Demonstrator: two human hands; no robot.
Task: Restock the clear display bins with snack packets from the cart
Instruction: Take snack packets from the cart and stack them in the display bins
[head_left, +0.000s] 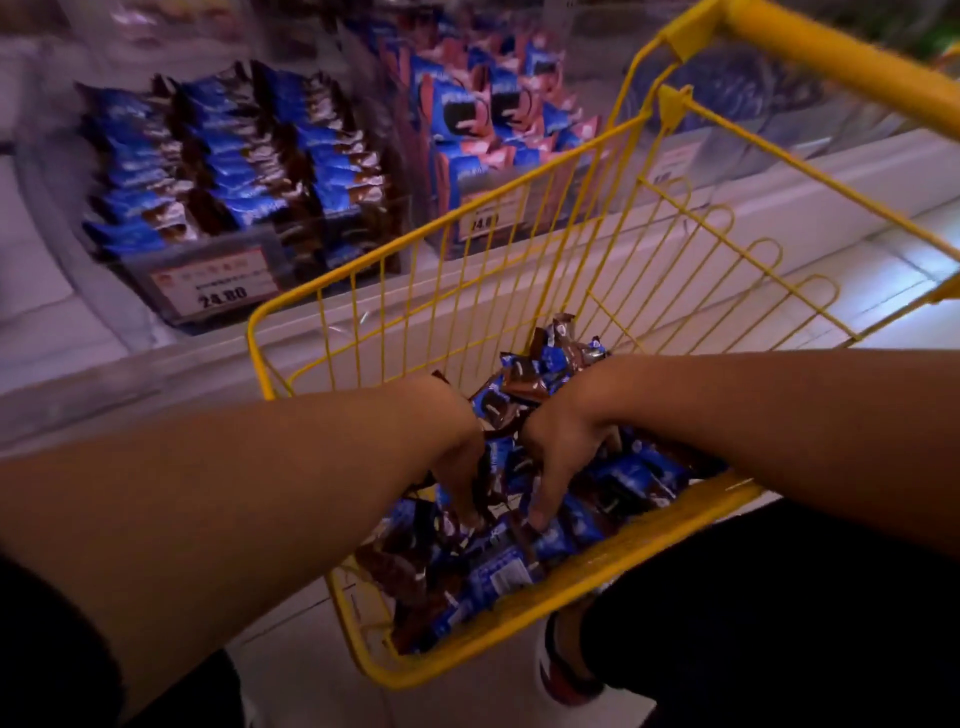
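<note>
Both of your arms reach down into the yellow wire cart (467, 270), where the snack packets (519, 566) lie in a loose heap on its floor: small glossy pillow packs, blue on one part and chocolate brown on the other, with a dark round biscuit pictured on some. Your left hand (460, 467) is sunk among them with its fingers curled down into the pile, and your right hand (558, 457) does the same just beside it, thumb pointing down onto a blue packet; both look to be gathering packets, though motion blur hides exactly which ones they grip. Beyond the cart, on the white shelf (519, 270), a clear bin (130, 260) holds neat rows of the same blue-and-brown packets behind a price tag (218, 286), and the neighbouring bin (441, 228) holds blue-and-pink ones.
</note>
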